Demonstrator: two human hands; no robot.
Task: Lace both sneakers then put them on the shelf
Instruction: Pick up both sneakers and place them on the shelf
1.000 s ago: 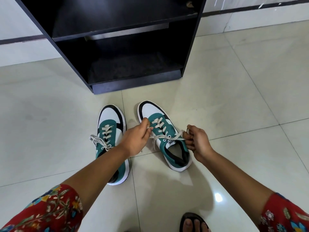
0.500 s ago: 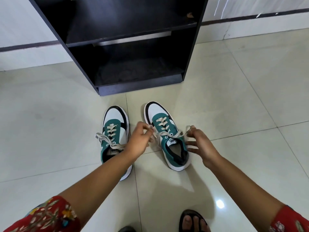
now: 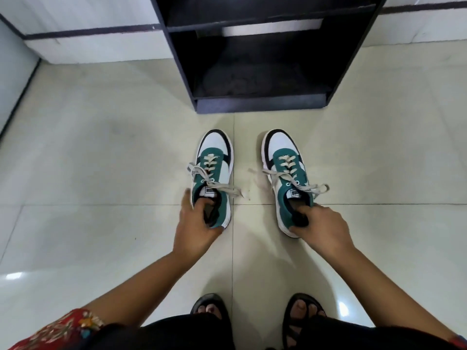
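With both sneakers laced and tied, each hand has hooked into a heel opening, so the step in hand looks like the lift toward the shelf [image 3: 262,104]. The left hand [image 3: 195,227] has its fingers tucked inside the collar of the left sneaker [image 3: 214,173] and its thumb along the outer side, closed on the heel. The right hand [image 3: 321,228] grips the right sneaker [image 3: 288,178] the same way, fingers down in the opening, though how deep they reach is hard to tell from this angle. Both sneakers sit on the tiled floor [image 3: 101,173], side by side but apart, soles seemingly flat (the blur leaves some doubt).

What matters for the coming move is direction: each sneaker's long axis runs straight away from the hand that holds it, heel toward the person, toe toward the shelf. The dark lower compartment lies directly ahead of the toes, near but not touching, and sits slightly more in line with the right sneaker. A forward carry, toe first, should suit both. Loose bows [image 3: 217,184] trail sideways and could snag on the front lip of the shelf
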